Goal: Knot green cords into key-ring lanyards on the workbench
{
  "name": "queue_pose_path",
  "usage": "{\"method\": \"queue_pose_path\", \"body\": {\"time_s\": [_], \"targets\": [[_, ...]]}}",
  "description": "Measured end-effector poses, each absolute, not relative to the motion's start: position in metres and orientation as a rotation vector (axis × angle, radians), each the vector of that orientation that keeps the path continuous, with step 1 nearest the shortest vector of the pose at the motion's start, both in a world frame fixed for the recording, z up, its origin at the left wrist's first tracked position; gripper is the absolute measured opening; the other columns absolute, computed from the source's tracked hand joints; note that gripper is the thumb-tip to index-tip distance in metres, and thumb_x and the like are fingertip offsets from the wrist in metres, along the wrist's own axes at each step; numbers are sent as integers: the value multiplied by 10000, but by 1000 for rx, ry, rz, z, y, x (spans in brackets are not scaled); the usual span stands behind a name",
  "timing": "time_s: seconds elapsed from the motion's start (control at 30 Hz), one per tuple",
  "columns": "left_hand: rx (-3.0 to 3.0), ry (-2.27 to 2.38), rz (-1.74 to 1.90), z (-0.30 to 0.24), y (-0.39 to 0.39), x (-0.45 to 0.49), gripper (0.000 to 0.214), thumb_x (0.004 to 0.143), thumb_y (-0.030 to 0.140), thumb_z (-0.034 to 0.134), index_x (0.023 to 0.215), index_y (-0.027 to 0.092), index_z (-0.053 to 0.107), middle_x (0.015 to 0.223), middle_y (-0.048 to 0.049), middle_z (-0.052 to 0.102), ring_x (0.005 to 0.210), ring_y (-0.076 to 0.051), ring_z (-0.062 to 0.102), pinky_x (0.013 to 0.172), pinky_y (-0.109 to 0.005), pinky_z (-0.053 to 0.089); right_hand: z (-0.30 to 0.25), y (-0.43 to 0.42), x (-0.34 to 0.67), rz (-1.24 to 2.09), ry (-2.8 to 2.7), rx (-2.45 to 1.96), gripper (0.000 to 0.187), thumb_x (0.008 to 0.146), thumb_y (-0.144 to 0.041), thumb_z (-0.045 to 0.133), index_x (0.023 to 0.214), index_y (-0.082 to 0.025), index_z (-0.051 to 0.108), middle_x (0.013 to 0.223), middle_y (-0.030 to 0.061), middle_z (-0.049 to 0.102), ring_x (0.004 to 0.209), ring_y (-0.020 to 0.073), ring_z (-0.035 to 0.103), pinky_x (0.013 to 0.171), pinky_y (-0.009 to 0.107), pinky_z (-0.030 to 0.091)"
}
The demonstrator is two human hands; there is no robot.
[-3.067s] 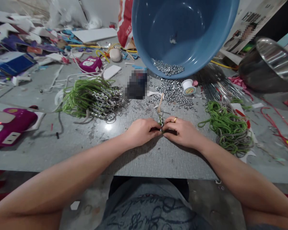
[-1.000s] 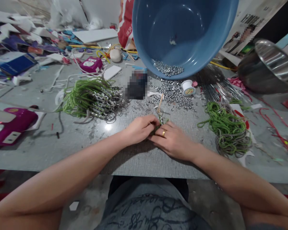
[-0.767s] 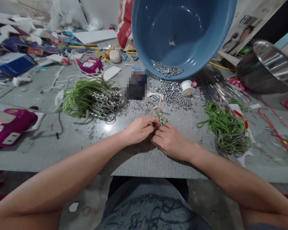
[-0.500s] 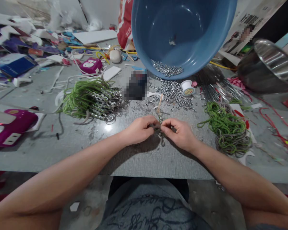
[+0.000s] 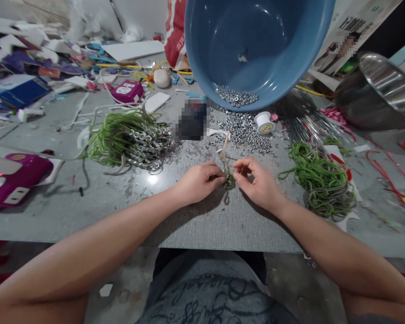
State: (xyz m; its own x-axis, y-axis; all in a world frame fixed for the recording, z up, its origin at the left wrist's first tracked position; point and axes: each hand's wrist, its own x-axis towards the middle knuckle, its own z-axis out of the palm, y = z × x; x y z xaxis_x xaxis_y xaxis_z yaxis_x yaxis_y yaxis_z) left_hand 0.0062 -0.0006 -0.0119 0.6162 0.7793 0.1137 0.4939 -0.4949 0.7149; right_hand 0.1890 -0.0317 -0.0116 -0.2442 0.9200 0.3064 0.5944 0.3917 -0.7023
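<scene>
A short length of green and grey braided cord (image 5: 228, 180) lies on the table in front of me, its small grey loop pointing toward me. At its far end is a tan strip (image 5: 226, 143). My left hand (image 5: 202, 183) pinches the cord from the left between thumb and forefinger. Just to the right of it, my right hand (image 5: 258, 183) has its thumb and fingertips brought together, slightly apart from the braid. Whatever is between those fingertips is too small to make out.
Beyond my hands, a tilted blue basin (image 5: 253, 49) holds small metal rings, and more rings (image 5: 245, 130) are scattered before it. Bundled green cords with metal links (image 5: 128, 139) lie left; loose green cords (image 5: 320, 177) lie right. A white spool (image 5: 264, 123) and steel bowl (image 5: 364, 99) stand farther back.
My right hand has drawn a little to the right, away from the braid. My left hand stays at the cord, whose loop has shifted slightly left.
</scene>
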Motion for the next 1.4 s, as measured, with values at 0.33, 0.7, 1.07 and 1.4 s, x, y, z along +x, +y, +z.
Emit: {"method": "queue_pose_path", "body": {"time_s": [0.33, 0.7, 1.07, 1.4], "targets": [[2329, 1088, 437, -17, -4, 8, 231, 845, 181, 432, 722, 163, 627, 773, -23, 562, 684, -116, 544, 625, -233, 409, -14, -35, 186, 140, -2536, -1279, 269, 855, -390, 488, 786, -166, 621, 684, 39, 622, 695, 180, 544, 686, 317, 289], [2281, 1147, 444, -17, -6, 12, 96, 760, 155, 558, 744, 183, 648, 768, -4, 613, 728, -125, 573, 643, -229, 424, -7, -33, 192, 181, -2671, -1074, 182, 821, -308, 546, 827, -147, 630, 758, 57, 632, 709, 173, 552, 645, 293, 294], [2526, 1089, 175, -2, -16, 10, 236, 776, 263, 467, 913, 195, 647, 909, -37, 616, 720, -159, 606, 582, -248, 440, -3, -32, 195, 187, -2675, -1195, 180, 836, -297, 499, 800, -142, 583, 730, 51, 626, 672, 163, 540, 661, 293, 305], [2421, 1071, 142, -7, -4, 7, 228, 828, 229, 426, 864, 206, 650, 872, -11, 633, 775, -156, 598, 635, -250, 415, -3, -33, 195, 101, -2630, -1161, 151, 853, -251, 477, 846, -153, 593, 740, 36, 613, 634, 142, 504, 635, 265, 297]]}}
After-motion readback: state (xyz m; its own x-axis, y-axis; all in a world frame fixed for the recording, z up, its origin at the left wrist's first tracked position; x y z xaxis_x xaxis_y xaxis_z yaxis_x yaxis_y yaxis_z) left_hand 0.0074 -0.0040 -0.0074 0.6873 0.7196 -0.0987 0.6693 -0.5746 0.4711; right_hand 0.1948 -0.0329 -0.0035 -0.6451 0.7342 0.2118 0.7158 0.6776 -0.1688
